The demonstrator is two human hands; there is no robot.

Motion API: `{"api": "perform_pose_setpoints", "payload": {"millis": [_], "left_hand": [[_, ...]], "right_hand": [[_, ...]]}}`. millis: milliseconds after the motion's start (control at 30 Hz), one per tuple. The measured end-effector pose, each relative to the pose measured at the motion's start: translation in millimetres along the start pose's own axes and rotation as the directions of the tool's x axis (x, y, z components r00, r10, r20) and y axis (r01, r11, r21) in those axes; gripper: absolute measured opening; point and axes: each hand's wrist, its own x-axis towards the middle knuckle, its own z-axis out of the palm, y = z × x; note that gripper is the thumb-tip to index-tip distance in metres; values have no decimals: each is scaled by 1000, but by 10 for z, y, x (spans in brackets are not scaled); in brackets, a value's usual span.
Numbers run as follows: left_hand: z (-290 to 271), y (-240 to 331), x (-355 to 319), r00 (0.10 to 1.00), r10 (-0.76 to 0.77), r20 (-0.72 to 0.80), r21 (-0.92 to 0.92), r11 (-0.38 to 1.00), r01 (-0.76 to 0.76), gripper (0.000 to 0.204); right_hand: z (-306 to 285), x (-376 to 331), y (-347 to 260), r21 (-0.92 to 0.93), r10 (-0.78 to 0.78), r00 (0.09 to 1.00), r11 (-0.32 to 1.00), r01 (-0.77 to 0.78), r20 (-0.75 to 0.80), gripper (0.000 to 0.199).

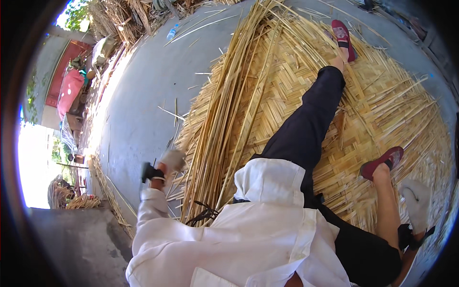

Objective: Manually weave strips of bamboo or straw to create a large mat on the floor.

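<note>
Under me spreads a large woven mat (pixel 287 91) of pale yellow split strips, with ragged strip ends along its edges. A bundle of long loose strips (pixel 217 119) lies lengthwise over its left part. My left hand (pixel 173 161), in a light glove with a black strap at the wrist, is beside the mat's left edge, near the bundle. Motion smears its fingers, so I cannot tell whether it holds a strip. My right hand (pixel 417 201), in a pale grey glove, is at the mat's lower right, beside my bare lower leg. Its fingers are not clear.
My red shoes (pixel 343 40) rest on the mat, one leg stretched forward and the other bent. Grey concrete floor (pixel 138 105) with scattered strip scraps lies to the left. A plastic bottle (pixel 172 32) is at the far left. Dry stalks (pixel 122 21) are piled behind it.
</note>
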Motion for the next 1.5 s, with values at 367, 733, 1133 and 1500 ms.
{"api": "perform_pose_setpoints", "payload": {"millis": [367,733,1133,1500], "left_hand": [[-616,353,718,722,-454,-523,-652,758,4,26],[-628,592,1014,892,-389,-230,-814,579,43,38],[-471,415,1101,794,-579,-184,-976,205,-77,26],[-2827,2094,861,400,-174,-900,-419,89,-903,16]], "right_hand": [[-5,-4,-96,-48,27,999,998,-29,-36,13],[18,-35,-129,-146,-30,999,989,27,-17,13],[69,30,-282,-148,-82,996,986,75,-38,15],[-89,-90,-734,-365,-235,885,928,81,-402,36]]}}
